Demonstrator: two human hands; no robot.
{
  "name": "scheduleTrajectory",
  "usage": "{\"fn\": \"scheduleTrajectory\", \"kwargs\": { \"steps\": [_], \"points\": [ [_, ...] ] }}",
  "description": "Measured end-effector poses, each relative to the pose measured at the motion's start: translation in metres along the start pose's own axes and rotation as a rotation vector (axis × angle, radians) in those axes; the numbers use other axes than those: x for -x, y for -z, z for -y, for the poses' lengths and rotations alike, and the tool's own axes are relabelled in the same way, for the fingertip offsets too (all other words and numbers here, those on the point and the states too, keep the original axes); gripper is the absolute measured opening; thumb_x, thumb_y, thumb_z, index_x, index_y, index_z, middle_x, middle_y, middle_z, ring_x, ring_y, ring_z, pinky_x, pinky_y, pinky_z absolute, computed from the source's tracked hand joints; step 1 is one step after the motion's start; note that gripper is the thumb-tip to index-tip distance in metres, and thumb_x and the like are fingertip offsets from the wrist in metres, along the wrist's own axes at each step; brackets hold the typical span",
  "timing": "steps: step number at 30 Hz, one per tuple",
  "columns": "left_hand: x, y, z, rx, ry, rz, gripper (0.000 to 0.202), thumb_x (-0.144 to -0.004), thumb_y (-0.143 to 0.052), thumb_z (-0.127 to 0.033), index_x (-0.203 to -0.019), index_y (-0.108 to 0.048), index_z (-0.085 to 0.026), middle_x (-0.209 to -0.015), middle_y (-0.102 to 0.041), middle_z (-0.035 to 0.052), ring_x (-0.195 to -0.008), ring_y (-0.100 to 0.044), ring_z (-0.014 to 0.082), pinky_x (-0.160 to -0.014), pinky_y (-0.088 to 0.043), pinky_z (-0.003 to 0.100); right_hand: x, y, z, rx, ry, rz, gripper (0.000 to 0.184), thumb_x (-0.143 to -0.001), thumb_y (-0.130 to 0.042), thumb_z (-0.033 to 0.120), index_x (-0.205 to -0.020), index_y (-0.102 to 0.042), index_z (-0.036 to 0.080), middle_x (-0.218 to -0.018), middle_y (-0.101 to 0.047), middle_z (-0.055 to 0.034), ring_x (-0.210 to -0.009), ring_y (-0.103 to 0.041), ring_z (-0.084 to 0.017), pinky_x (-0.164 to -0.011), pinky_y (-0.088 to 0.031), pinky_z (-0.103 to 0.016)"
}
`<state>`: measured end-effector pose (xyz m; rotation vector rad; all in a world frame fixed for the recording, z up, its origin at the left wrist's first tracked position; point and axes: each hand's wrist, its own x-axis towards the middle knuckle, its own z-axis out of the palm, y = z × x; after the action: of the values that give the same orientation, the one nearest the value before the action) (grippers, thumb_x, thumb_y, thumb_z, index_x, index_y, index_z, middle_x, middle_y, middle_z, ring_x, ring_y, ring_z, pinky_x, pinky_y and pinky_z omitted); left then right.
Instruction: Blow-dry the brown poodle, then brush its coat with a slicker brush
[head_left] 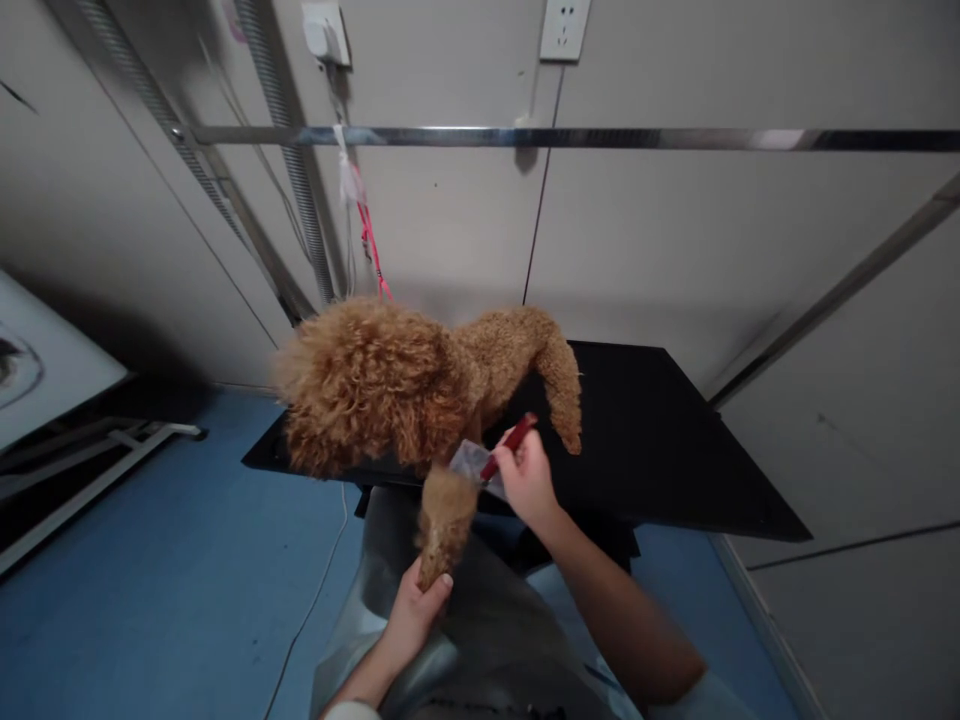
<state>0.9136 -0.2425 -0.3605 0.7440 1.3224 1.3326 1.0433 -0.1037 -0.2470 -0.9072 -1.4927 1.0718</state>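
A curly brown dog (502, 345) is on a black grooming table (660, 440), its fluffy head toward the left. One foreleg (446, 510) stretches over the near edge toward me. My left hand (420, 605) is closed around the lower end of that leg, so the paw is mostly hidden. In my right hand (529, 480) is a slicker brush (517, 432) with a dark red handle, held with the fingers wrapped round it. The brush's pale, wide head is blurred and lies close beside the upper part of the foreleg.
A metal bar (465, 137) crosses above the table, with a pink lead (371, 245) hanging from it behind the dog's head. Ribbed hoses (281, 110) run down the wall at left. A white cable (322, 580) trails over the blue floor (247, 530).
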Motion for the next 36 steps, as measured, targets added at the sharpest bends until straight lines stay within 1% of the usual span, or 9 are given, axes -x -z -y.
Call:
{"fn": "scheduleTrajectory", "kwargs": {
  "steps": [6,10,14,18,22,26,31,34,36],
  "points": [
    [-0.002,0.007,0.002,0.108,-0.049,0.201,0.054,-0.068,-0.062,-0.069,-0.078,-0.05,-0.018,-0.042,-0.032,-0.0111,-0.035,-0.024,0.0033,-0.037,-0.02,0.017,0.011,-0.004,-0.004,-0.032,-0.067,0.239,0.01,-0.082,-0.055,0.025,-0.091,-0.051,0.022,-0.077,-0.059,0.0008,-0.068,-0.06,-0.016,-0.064,-0.052,-0.03],
    [-0.005,0.013,0.002,0.153,-0.013,0.287,0.066,-0.066,-0.049,-0.082,-0.077,-0.053,-0.016,-0.038,-0.033,-0.0096,-0.032,-0.021,0.0031,-0.035,-0.019,0.018,0.024,-0.009,-0.009,-0.059,-0.014,-0.009,0.019,-0.084,-0.053,0.025,-0.101,-0.048,0.023,-0.087,-0.059,-0.0014,-0.077,-0.061,-0.016,-0.074,-0.052,-0.033],
    [-0.005,0.016,0.002,0.275,0.153,0.257,0.072,-0.064,-0.041,-0.087,-0.063,-0.051,-0.016,-0.035,-0.024,-0.0104,-0.031,-0.015,0.0016,-0.035,-0.013,0.018,0.027,-0.006,-0.007,-0.147,-0.085,0.178,0.011,-0.083,-0.053,0.025,-0.093,-0.048,0.023,-0.078,-0.058,0.0008,-0.069,-0.06,-0.015,-0.066,-0.052,-0.03],
    [-0.001,0.016,-0.004,0.503,0.334,0.348,0.059,-0.07,-0.052,-0.077,-0.06,-0.044,-0.019,-0.036,-0.019,-0.0114,-0.031,-0.011,0.0012,-0.035,-0.012,0.017,0.018,0.003,-0.004,-0.166,-0.006,-0.112,0.013,-0.082,-0.054,0.027,-0.092,-0.046,0.023,-0.08,-0.057,0.0017,-0.072,-0.06,-0.015,-0.069,-0.052,-0.031],
    [0.001,0.015,-0.016,0.624,0.388,0.445,0.053,-0.077,-0.049,-0.07,-0.059,-0.035,-0.022,-0.036,-0.013,-0.0122,-0.03,-0.002,0.0018,-0.031,-0.01,0.016,0.016,0.002,-0.006,-0.195,-0.064,0.178,0.013,-0.08,-0.058,0.028,-0.088,-0.05,0.022,-0.074,-0.06,0.001,-0.065,-0.061,-0.016,-0.061,-0.053,-0.03],
    [0.0,0.015,-0.018,0.69,0.396,0.439,0.052,-0.078,-0.05,-0.068,-0.06,-0.028,-0.024,-0.037,-0.008,-0.0128,-0.03,0.003,0.0023,-0.028,-0.009,0.015,0.011,0.002,-0.009,-0.202,-0.036,-0.077,0.014,-0.083,-0.053,0.031,-0.092,-0.044,0.024,-0.077,-0.057,0.002,-0.07,-0.06,-0.015,-0.069,-0.053,-0.031],
    [0.002,0.018,-0.013,0.813,0.43,0.425,0.052,-0.079,-0.052,-0.063,-0.062,-0.023,-0.024,-0.037,-0.005,-0.0132,-0.031,0.007,0.0013,-0.028,-0.007,0.013,0.009,0.003,-0.007,-0.22,-0.026,0.091,0.017,-0.08,-0.057,0.035,-0.088,-0.047,0.023,-0.072,-0.059,0.0016,-0.064,-0.06,-0.015,-0.063,-0.053,-0.03],
    [0.003,0.019,-0.012,0.875,0.435,0.446,0.052,-0.079,-0.055,-0.061,-0.062,-0.023,-0.024,-0.037,-0.005,-0.0136,-0.031,0.008,0.001,-0.027,-0.007,0.013,0.006,0.006,-0.006,-0.222,-0.004,-0.107,0.017,-0.084,-0.051,0.037,-0.091,-0.043,0.024,-0.077,-0.057,0.001,-0.07,-0.06,-0.015,-0.069,-0.053,-0.032],
    [0.004,0.019,-0.012,0.906,0.433,0.468,0.052,-0.077,-0.059,-0.058,-0.062,-0.023,-0.023,-0.037,-0.005,-0.014,-0.031,0.008,0.0006,-0.028,-0.005,0.012,0.007,0.007,-0.005,-0.225,0.017,-0.089,0.015,-0.085,-0.051,0.037,-0.091,-0.045,0.024,-0.081,-0.058,-0.0004,-0.074,-0.06,-0.016,-0.072,-0.053,-0.033]
  ]
}}
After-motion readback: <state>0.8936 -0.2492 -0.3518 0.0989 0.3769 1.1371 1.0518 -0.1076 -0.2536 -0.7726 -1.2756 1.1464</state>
